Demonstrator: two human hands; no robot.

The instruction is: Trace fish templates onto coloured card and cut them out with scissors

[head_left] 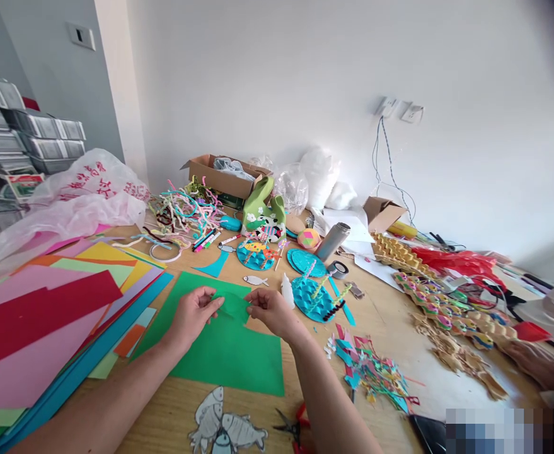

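Observation:
A large green sheet of paper [229,356] lies on the table, a notch cut from its upper right part. Above it, a small green paper piece [233,304] is stretched between my hands. My left hand [195,312] pinches its left side between thumb and fingers. At its right side, my right hand [271,310] is closed in a pinch. Just beyond is a small cut-out fish [256,280]. Nearer to me lie several paper fish drawings [243,431] and red-handled scissors [298,429], partly hidden by my right forearm.
Coloured paper sheets [63,315] are stacked at left. Paper scraps [375,372] are heaped at right. Beyond my hands are blue textured discs [311,301], a white glue bottle [287,291], a metal flask [334,241] and pipe cleaners [186,211]. A dark phone-like object [425,432] lies near right.

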